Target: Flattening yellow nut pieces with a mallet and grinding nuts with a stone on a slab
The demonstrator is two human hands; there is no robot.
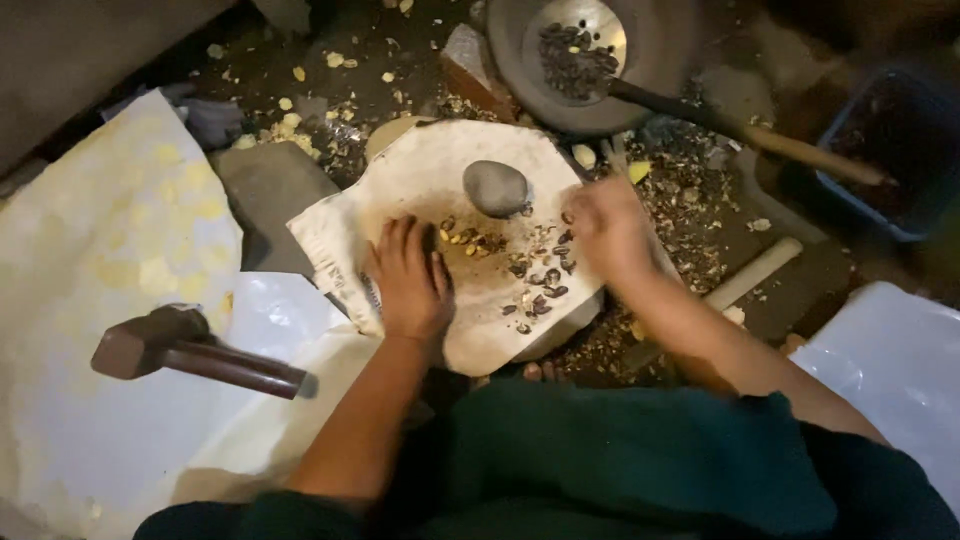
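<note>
My left hand (408, 278) lies palm down on a white cloth-covered block (470, 330), fingers spread and touching small cracked nuts and yellow kernels (470, 240). My right hand (606, 226) is blurred at the block's right edge, fingers curled; I cannot tell whether it holds anything. Dark shell pieces (540, 290) lie between the two hands. A rounded grey stone (496, 187) rests on the cloth just beyond them.
A hammer (190, 350) lies on pale plastic sheeting (110, 260) at the left. A metal ladle of dark nuts (580, 45) sits in a round pan at the top. A blue tub (890, 150) stands at right. Shell litter covers the ground; a white stick (755, 272) lies there.
</note>
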